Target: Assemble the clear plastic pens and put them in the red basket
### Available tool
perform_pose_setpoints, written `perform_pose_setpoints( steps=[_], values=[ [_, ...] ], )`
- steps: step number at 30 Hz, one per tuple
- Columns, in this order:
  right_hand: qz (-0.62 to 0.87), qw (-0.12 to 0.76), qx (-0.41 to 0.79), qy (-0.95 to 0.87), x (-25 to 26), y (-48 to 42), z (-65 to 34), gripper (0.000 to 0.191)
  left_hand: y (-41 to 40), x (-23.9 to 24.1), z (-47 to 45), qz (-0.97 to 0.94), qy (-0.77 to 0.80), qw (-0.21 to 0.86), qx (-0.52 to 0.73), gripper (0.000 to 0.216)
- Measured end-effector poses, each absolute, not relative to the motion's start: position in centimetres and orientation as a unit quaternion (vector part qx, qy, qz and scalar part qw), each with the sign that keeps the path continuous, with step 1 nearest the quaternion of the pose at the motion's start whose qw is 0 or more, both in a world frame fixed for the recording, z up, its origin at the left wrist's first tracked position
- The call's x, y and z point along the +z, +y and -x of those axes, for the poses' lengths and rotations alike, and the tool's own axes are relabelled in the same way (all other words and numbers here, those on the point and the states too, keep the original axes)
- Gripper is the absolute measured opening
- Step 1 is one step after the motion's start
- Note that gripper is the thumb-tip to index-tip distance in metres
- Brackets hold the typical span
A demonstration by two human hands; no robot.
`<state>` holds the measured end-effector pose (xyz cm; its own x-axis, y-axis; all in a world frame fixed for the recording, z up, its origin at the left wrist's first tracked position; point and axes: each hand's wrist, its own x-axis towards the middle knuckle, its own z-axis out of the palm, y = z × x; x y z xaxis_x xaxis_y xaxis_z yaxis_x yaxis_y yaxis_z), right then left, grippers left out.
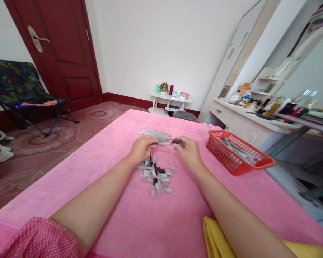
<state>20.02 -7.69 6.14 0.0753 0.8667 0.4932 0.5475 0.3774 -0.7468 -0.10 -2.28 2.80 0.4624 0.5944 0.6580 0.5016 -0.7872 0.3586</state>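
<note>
My left hand (142,149) is closed around one end of a slim translucent pen barrel (163,143), held level above the pink cloth. At the barrel's other end, my right hand (188,151) pinches a small black plug (172,143); whether it sits in the barrel or just touches it, I cannot tell. Just beyond my hands lies a row of similar pale barrels (153,133). Between my forearms is a loose heap of frosted clear caps (167,190), mixed with small black plugs (162,171).
An orange-red plastic basket (231,165) holding more slim barrels (239,152) stands to the right. A folded yellow cloth (216,238) lies under my right forearm. The pink-covered table (97,172) has a dressing table (218,109) beyond its right side.
</note>
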Motion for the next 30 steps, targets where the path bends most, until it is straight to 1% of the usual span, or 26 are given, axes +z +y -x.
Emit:
perform_pose_setpoints(
  steps=[5, 7, 10, 11, 12, 13, 15, 19, 20, 22, 23, 24, 27, 28, 29, 30],
  values=[
    [0.536, 0.498, 0.148, -0.665, 6.0, -7.76, -20.05, 0.014, -2.41, 2.86, -0.06, -0.855, 0.317, 0.061, 0.405, 0.022],
    [0.551, 0.481, 0.142, -0.667, 5.98, -7.88, -20.07, 0.012, -2.35, 2.86, -0.12, -0.854, 0.315, 0.065, 0.41, 0.022],
    [0.591, 0.424, 0.119, -0.676, 6.05, -8.07, -20.26, 0.033, -2.28, 2.87, -0.18, -0.852, 0.312, 0.068, 0.416, 0.02],
    [0.601, 0.405, 0.116, -0.679, 6.08, -8.08, -20.35, 0.039, -2.26, 2.87, -0.18, -0.851, 0.313, 0.067, 0.415, 0.02],
    [0.605, 0.394, 0.115, -0.683, 6.1, -8.06, -20.45, 0.041, -2.24, 2.86, -0.18, -0.851, 0.316, 0.066, 0.415, 0.02],
    [0.605, 0.39, 0.115, -0.685, 6.11, -8.0, -20.54, 0.037, -2.23, 2.85, -0.16, -0.849, 0.321, 0.066, 0.414, 0.021],
    [0.594, 0.396, 0.117, -0.691, 6.08, -7.84, -20.66, 0.025, -2.23, 2.81, -0.12, -0.845, 0.33, 0.067, 0.414, 0.022],
    [0.578, 0.397, 0.115, -0.703, 6.08, -7.82, -20.62, 0.014, -2.28, 2.81, -0.07, -0.852, 0.329, 0.063, 0.403, 0.021],
    [0.586, 0.385, 0.111, -0.705, 6.15, -7.93, -20.59, 0.015, -2.3, 2.84, -0.07, -0.854, 0.327, 0.061, 0.4, 0.021],
    [0.608, 0.354, 0.103, -0.703, 6.38, -8.17, -20.56, 0.031, -2.33, 2.9, -0.07, -0.856, 0.325, 0.057, 0.398, 0.021],
    [0.617, 0.341, 0.101, -0.702, 6.5, -8.26, -20.56, 0.036, -2.34, 2.93, -0.07, -0.855, 0.326, 0.056, 0.399, 0.021],
    [0.62, 0.334, 0.099, -0.703, 6.61, -8.31, -20.56, 0.036, -2.35, 2.94, -0.08, -0.855, 0.327, 0.056, 0.4, 0.02],
    [0.615, 0.338, 0.081, -0.707, 6.77, -8.28, -20.58, 0.02, -2.39, 2.96, -0.13, -0.853, 0.326, 0.06, 0.402, 0.02],
    [0.616, 0.337, 0.076, -0.708, 6.77, -8.26, -20.58, 0.018, -2.4, 2.96, -0.16, -0.854, 0.324, 0.061, 0.402, 0.02],
    [0.619, 0.331, 0.075, -0.708, 6.76, -8.24, -20.58, 0.019, -2.42, 2.97, -0.18, -0.855, 0.323, 0.062, 0.4, 0.02],
    [0.625, 0.322, 0.078, -0.707, 6.75, -8.25, -20.57, 0.026, -2.43, 2.97, -0.2, -0.856, 0.323, 0.062, 0.399, 0.02]
  ],
)
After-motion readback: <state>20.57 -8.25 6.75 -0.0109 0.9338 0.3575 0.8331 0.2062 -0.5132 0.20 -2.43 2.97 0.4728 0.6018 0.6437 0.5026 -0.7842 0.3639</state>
